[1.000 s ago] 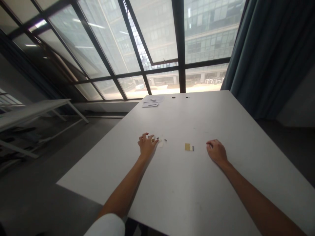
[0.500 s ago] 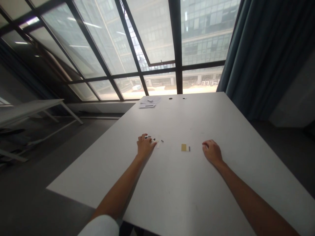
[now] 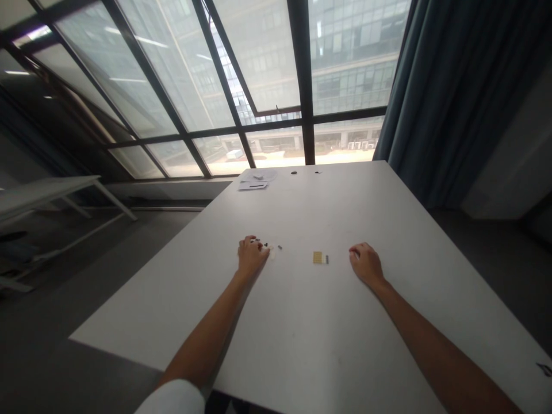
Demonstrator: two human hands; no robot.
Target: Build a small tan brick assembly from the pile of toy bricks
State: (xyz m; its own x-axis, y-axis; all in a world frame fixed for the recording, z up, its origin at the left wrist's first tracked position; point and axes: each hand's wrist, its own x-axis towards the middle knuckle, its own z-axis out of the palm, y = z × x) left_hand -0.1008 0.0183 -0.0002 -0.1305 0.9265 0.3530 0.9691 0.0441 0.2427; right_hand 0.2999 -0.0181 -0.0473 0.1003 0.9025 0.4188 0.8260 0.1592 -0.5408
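On the left side of the white table point(image 3: 293, 310), my left hand point(image 3: 251, 256) lies over a group of small parts, thumb and fingers apart. Small dark pieces point(image 3: 266, 245) and a pale piece point(image 3: 272, 254) show beside its fingertips. A small grey piece point(image 3: 280, 247) lies just right of them. Between my hands sits a flat yellow square with a dotted grid point(image 3: 317, 257), and against its right side is a small white piece point(image 3: 325, 259) with a dark end. My right hand point(image 3: 366, 263) rests on the table to the right, fingers curled closed; whatever they may hold is hidden.
Papers point(image 3: 254, 183) with a dark pen-like item lie at the table's far left corner. A dark round spot point(image 3: 294, 172) and a small dark item point(image 3: 317, 172) are near the far edge. Windows stand beyond, a blue curtain point(image 3: 414, 103) on the right, another table point(image 3: 47, 187) at left.
The whole view has shifted slightly, so the table and hands appear a little further left. My left hand stays over the small parts, and my right hand keeps its curled pose.
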